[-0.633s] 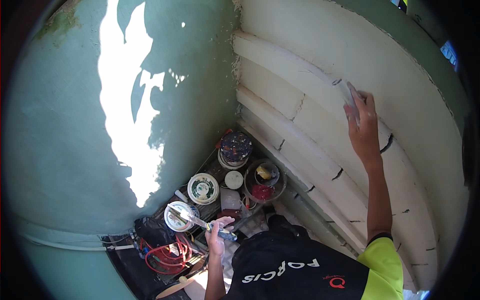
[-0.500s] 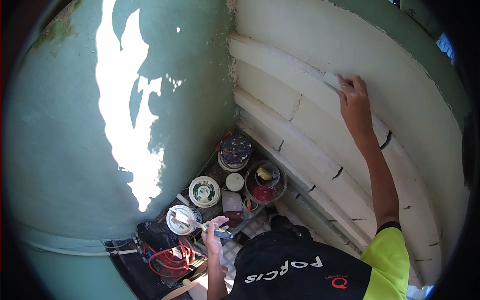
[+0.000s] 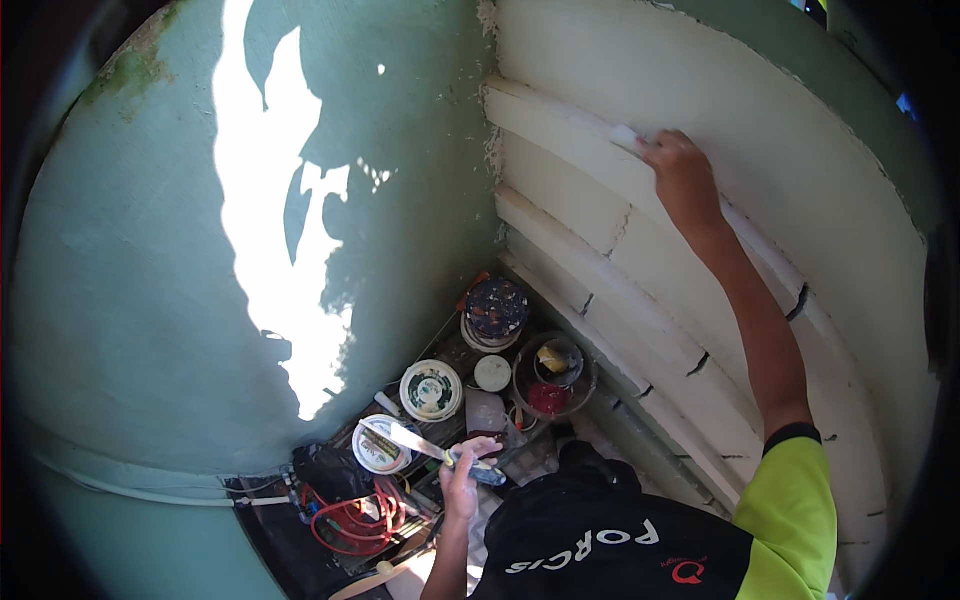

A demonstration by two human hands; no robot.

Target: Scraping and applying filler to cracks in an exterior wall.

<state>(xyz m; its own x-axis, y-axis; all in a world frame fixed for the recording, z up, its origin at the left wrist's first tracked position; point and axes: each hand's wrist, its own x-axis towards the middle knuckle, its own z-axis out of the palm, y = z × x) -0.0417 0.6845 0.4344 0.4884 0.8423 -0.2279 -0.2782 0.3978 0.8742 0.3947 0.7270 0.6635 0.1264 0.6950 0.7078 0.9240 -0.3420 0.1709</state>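
Observation:
My left hand (image 3: pixel 459 486), whitened with dust or filler, is closed round the blue-grey handle of a putty knife (image 3: pixel 408 438). The knife's long pale blade points up and left, over the white-lidded buckets. High on the right, my right hand (image 3: pixel 686 172) reaches out along the white wall, fingers pinched on a small flat white scraper (image 3: pixel 625 137). That piece rests against the edge of the uppermost raised band (image 3: pixel 560 112). My fingers hide part of it, and its exact kind is hard to make out.
A green wall (image 3: pixel 130 300) with sunlit patches rises at left. Below stand a white-lidded bucket (image 3: pixel 431 391), a spattered dark-topped bucket (image 3: pixel 497 308) and a round tub (image 3: pixel 585 390) holding a sponge. Red hose (image 3: pixel 340 528) coils near a black bag (image 3: pixel 330 472). Dark cracks (image 3: pixel 798 303) cross the bands.
My right hand has slid left along the band with the white scraper. The whole view has shifted, so the buckets and walls appear farther right. My left hand still grips the putty knife.

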